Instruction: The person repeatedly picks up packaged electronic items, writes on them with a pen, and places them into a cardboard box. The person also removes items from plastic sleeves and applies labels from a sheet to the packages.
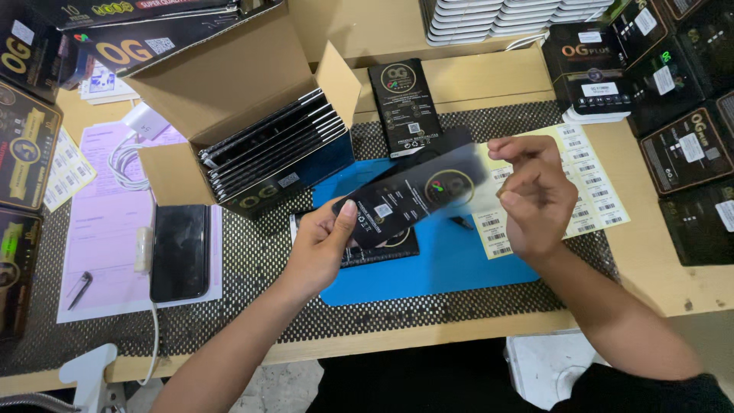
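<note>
The left hand [325, 245] pinches the lower end of a flat black cardboard packet [413, 195], held tilted above the blue rubber mat [451, 264]; the right hand [535, 195], fingers curled, holds its upper end. A firm two-ended grip would steady the blurred packet. Barcode label sheets [592, 187] and an open brown carton [252, 99] of similar packets lie nearby.

A small packing workshop for phone parts: an open cardboard carton [252, 115] of flat black boxes at eleven o'clock, barcode label sheets [592, 180] at three, stacked black retail boxes [673, 84] at two, over a mesh-matted wooden bench [252, 260].
</note>
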